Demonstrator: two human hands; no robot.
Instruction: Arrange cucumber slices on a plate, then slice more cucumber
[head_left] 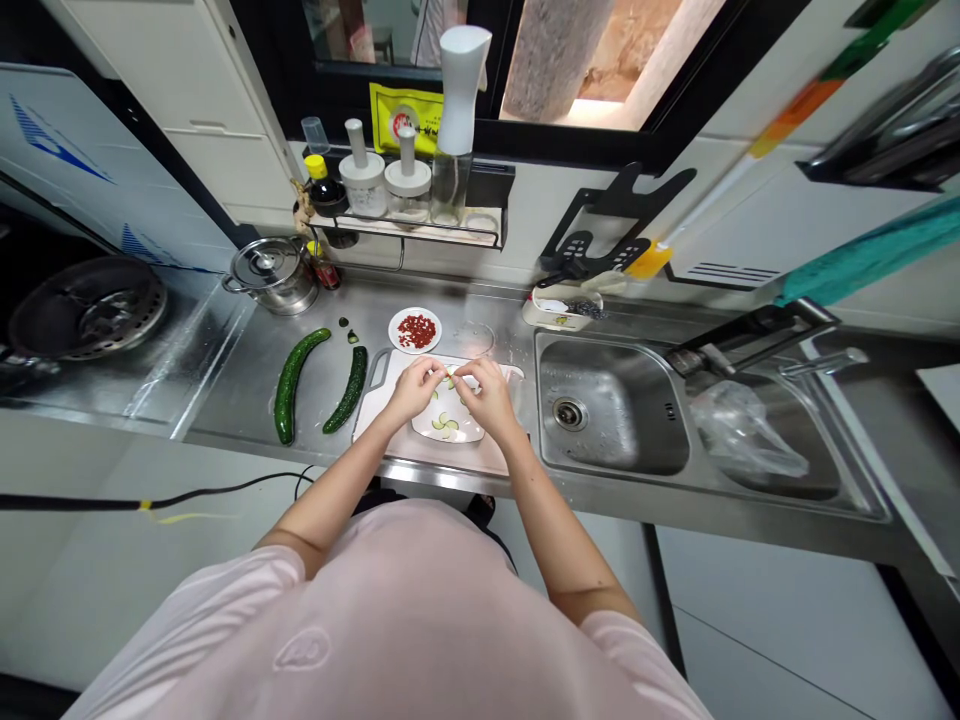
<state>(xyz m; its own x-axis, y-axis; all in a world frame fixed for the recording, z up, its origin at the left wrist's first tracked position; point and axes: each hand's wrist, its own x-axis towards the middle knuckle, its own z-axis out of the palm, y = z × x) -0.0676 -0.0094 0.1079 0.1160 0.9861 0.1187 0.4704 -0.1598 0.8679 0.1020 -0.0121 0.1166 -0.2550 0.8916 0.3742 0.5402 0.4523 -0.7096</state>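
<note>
Pink shirt (390, 620) below, left hand (412, 392), right hand (487, 396) pinching cucumber sliver (450, 372).

Counted two hands (409, 392); two cucumbers (292, 385); one cutting board (450, 456); one white plate (469, 432); one small plate (396, 332) of red flakes; one steel pot (274, 275); two sink basins (592, 405); two pestle jars (362, 185); one plastic bag (742, 430).

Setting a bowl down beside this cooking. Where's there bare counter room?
Bare steel lies between the steel pot and the left cucumber, toward the counter's front edge. It's crowded around the cutting board, hemmed by the small plate of red pieces and the sink.
</note>
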